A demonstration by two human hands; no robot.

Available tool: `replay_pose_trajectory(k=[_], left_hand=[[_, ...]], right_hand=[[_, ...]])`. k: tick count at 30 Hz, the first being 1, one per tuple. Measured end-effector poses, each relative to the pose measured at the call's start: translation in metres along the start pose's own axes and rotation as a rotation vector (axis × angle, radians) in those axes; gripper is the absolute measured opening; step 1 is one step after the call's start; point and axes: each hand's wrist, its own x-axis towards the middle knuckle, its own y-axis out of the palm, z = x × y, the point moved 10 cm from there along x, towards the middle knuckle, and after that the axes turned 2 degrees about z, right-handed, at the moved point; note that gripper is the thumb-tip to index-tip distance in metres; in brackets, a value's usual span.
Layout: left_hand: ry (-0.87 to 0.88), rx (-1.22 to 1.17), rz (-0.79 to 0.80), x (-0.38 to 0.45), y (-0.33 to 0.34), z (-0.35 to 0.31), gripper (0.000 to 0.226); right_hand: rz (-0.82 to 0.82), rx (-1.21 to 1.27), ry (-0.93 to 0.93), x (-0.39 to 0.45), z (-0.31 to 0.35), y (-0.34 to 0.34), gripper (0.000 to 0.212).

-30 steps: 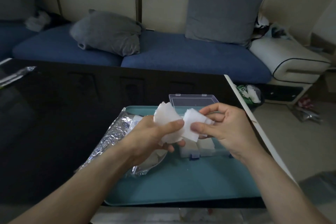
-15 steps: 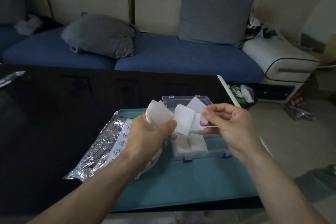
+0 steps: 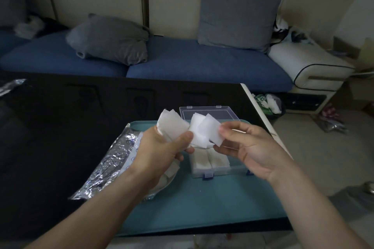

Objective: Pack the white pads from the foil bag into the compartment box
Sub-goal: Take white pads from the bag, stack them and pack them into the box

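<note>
Above the tray (image 3: 212, 204), both hands hold white pads.
Foil bag (image 3: 109, 164) lies left; left hand (image 3: 162, 151) grips pads (image 3: 174, 127), right hand (image 3: 251, 149) pinches more pads (image 3: 210, 130) over the open box (image 3: 220, 166), pads filling its left compartments.

Open teal tray (image 3: 212, 204) surface in front of compartment box (image 3: 220, 168). Box approach from above blocked by both hands holding fanned white pads (image 3: 198, 131); raised lid (image 3: 208, 114) behind; foil bag (image 3: 113, 161) along left edge.
</note>
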Motion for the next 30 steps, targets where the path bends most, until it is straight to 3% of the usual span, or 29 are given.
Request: replay_pose_trajectory(k=[8, 11, 14, 17, 20, 30], left_hand=[[-0.027, 0.094, 0.034, -0.002, 0.000, 0.001, 0.019], [-0.041, 0.134, 0.023, -0.002, -0.003, 0.002, 0.020], [-0.037, 0.244, 0.005, -0.003, -0.009, -0.002, 0.018], [-0.016, 0.402, 0.045, -0.006, -0.006, -0.007, 0.012], [-0.010, 0.519, 0.141, -0.007, 0.004, -0.006, 0.011], [-0.029, 0.513, 0.261, -0.011, 0.021, -0.001, 0.016]], right_hand=[[-0.153, 0.045, -0.060, -0.001, 0.004, -0.008, 0.029], [-0.227, 0.109, -0.109, 0.002, 0.009, -0.023, 0.017], [-0.153, 0.134, -0.209, 0.001, 0.029, -0.031, 0.016], [0.062, -0.190, -0.238, -0.006, 0.035, -0.014, 0.017], [0.063, -0.567, -0.266, -0.006, 0.028, -0.009, 0.028], [0.061, -0.695, -0.364, -0.001, 0.028, -0.002, 0.032]])
